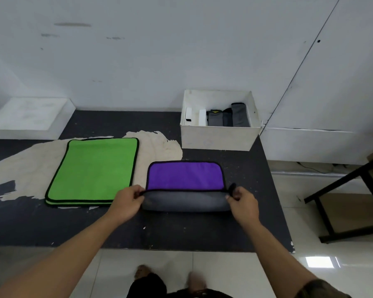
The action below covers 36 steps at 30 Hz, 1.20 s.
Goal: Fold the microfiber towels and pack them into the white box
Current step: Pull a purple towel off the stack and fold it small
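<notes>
A purple towel (185, 175) with a grey underside and black trim lies on the dark table (181, 229). Its near edge is lifted and turned over, showing grey. My left hand (127, 202) pinches the near left corner of that edge. My right hand (242, 200) pinches the near right corner. To the left, green towels (93, 169) lie flat in a stack. The white box (219, 136) stands at the back right of the table. Inside it, folded grey towels (228, 117) stand upright on the right side.
Two small white boxes (194, 117) stand in the left part of the white box. A worn beige patch (26, 164) spreads under the green towels. A white ledge (28, 117) sits at the back left. A black frame (340, 190) stands on the floor at the right.
</notes>
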### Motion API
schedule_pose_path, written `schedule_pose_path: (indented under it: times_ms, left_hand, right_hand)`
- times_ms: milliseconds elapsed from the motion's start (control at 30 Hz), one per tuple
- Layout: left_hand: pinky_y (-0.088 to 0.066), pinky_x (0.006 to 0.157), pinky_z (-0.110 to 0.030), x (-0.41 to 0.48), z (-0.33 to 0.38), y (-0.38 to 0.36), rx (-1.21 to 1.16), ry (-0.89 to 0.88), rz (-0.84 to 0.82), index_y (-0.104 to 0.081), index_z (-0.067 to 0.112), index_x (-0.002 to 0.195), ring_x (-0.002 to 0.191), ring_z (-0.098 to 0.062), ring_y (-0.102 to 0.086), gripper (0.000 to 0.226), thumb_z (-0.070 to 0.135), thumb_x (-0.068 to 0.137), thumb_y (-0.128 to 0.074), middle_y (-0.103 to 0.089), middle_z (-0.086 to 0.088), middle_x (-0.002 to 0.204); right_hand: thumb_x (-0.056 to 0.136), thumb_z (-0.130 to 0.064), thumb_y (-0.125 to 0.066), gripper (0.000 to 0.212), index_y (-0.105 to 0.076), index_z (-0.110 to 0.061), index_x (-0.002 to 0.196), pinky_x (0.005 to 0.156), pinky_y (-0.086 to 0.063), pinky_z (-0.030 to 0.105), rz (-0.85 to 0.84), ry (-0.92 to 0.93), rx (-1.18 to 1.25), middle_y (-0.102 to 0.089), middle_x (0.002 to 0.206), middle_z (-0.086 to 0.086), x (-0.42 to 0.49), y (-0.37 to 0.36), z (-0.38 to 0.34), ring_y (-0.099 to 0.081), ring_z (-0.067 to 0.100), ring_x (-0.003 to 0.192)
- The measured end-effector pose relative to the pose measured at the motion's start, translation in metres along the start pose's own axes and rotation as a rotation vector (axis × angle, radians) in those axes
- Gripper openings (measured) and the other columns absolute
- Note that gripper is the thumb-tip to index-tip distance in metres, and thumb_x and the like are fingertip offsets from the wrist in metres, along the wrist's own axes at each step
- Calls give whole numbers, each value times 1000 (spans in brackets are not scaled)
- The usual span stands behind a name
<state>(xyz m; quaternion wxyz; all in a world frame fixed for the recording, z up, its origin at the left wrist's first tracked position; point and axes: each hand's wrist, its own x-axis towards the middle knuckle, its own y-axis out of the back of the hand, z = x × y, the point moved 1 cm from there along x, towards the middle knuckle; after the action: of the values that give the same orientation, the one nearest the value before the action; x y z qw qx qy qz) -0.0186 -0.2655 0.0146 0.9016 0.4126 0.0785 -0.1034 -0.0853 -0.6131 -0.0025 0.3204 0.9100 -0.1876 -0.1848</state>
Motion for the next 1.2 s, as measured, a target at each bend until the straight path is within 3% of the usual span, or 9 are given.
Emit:
schedule_pose_path:
  times_ms: [133,300,433,533,667,867,1000,1100,1200]
  left_hand:
    - [-46,77,-29,25,15,1,-104,49,111,-71,10,99,84,-23,-65,14,6,90,-61,-72,-5,91]
    - [-47,79,-36,52,25,-10,-191,106,187,-68,8,98,84,-26,-62,13,10,94,-56,-69,-8,90]
    - [-45,76,-33,74,22,-16,-239,144,232,-66,8,101,86,-26,-61,13,11,94,-55,-67,-8,91]
    - [-43,76,-29,88,14,-23,-235,204,165,-66,7,104,87,-23,-61,15,15,94,-59,-67,-4,93]
    - [-37,70,-27,98,-2,-31,-70,225,32,-67,7,96,88,-29,-63,13,17,93,-59,-67,-7,87]
    - [-36,66,-29,104,0,-30,-160,163,176,-59,11,89,77,-25,-59,8,13,96,-54,-63,-4,80]
    - [-46,75,-34,111,-5,-30,-90,224,75,-64,5,98,84,-28,-62,13,16,93,-59,-68,-11,89]
    - [-42,74,-30,116,-9,-30,-32,231,29,-65,4,102,89,-30,-62,16,14,92,-58,-69,-13,93]
    - [-39,71,-29,120,-4,-27,-77,211,82,-64,5,100,85,-28,-61,12,12,93,-57,-68,-12,92]
  right_hand:
    - [88,-19,-70,8,-63,-22,85,72,-42,26,32,-30,99,-66,81,-3,30,3,-15,-63,19,83]
    - [91,-20,-67,8,-68,-14,96,80,-47,29,43,-84,95,-69,94,4,69,-10,-28,-63,22,92]
    - [92,-20,-65,6,-62,-17,88,73,-42,28,46,-92,99,-65,88,1,87,-20,-36,-63,24,90]
    - [92,-21,-65,3,-64,-18,91,77,-47,30,-8,-130,38,-67,92,3,100,-27,-38,-64,26,95]
    - [90,-18,-66,18,-70,-13,107,93,-48,34,-80,-200,-98,-70,112,8,106,-36,-34,-63,28,108]
    - [91,-19,-64,11,-65,-13,101,81,-50,33,14,-163,6,-68,95,4,120,-37,-45,-64,25,94]
    - [91,-21,-65,16,-66,-15,105,76,-45,28,-47,-180,-77,-67,99,3,126,-42,-50,-62,24,95]
    - [91,-20,-65,16,-66,-12,104,72,-43,28,-139,-212,-183,-67,101,8,124,-48,-47,-58,23,87]
    - [92,-21,-64,13,-65,-13,102,69,-41,27,-72,-194,-152,-67,100,8,124,-48,-48,-56,20,82]
